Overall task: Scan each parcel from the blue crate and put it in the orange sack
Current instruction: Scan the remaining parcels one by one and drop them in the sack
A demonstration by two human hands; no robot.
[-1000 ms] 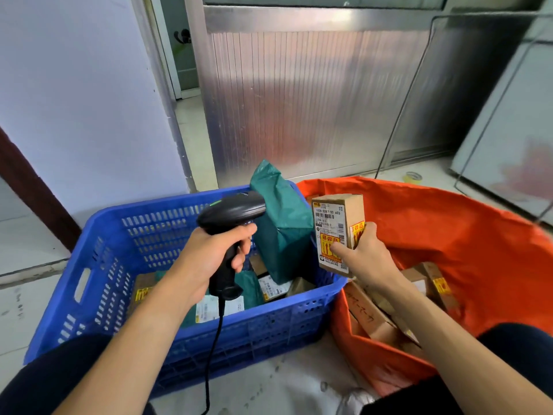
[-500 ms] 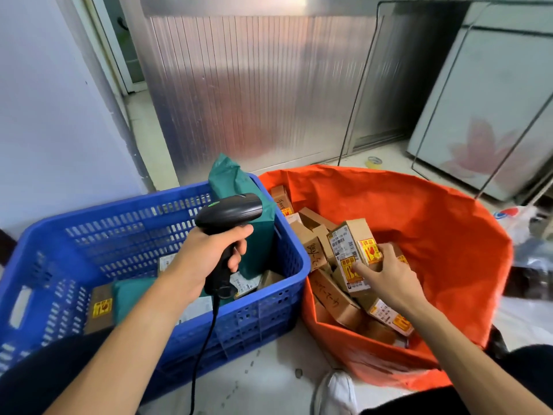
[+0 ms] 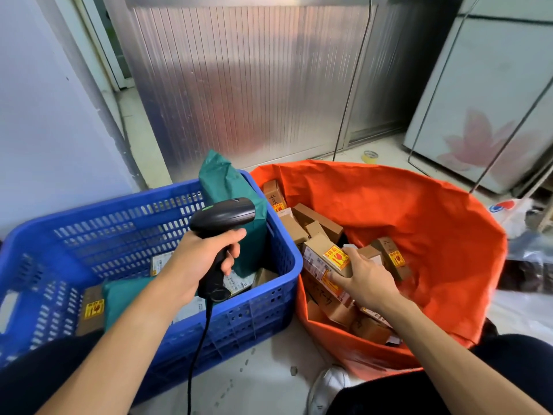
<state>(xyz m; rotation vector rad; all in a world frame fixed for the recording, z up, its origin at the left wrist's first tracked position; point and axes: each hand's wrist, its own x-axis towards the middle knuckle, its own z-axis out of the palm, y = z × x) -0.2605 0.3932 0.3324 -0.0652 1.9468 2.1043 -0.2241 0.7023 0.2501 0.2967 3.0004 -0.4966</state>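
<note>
My left hand (image 3: 197, 259) grips a black corded barcode scanner (image 3: 223, 218) above the blue crate (image 3: 263, 310). The crate holds green mailer bags, one tall bag (image 3: 230, 199) leaning at its far right corner, plus a few small boxes. My right hand (image 3: 365, 280) holds a small cardboard box (image 3: 321, 257) with a white label and yellow-red stickers, low inside the orange sack (image 3: 419, 223), on top of several brown boxes.
A corrugated metal panel (image 3: 245, 85) stands behind both containers. A white cabinet with a pink flower (image 3: 478, 115) is at the right. A tape roll (image 3: 369, 157) lies on the floor. My white shoe (image 3: 327, 387) sits by the sack's near edge.
My right hand has carried the box from beside the scanner over the crate's edge down into the orange sack. My left hand keeps the scanner in about the same place.
</note>
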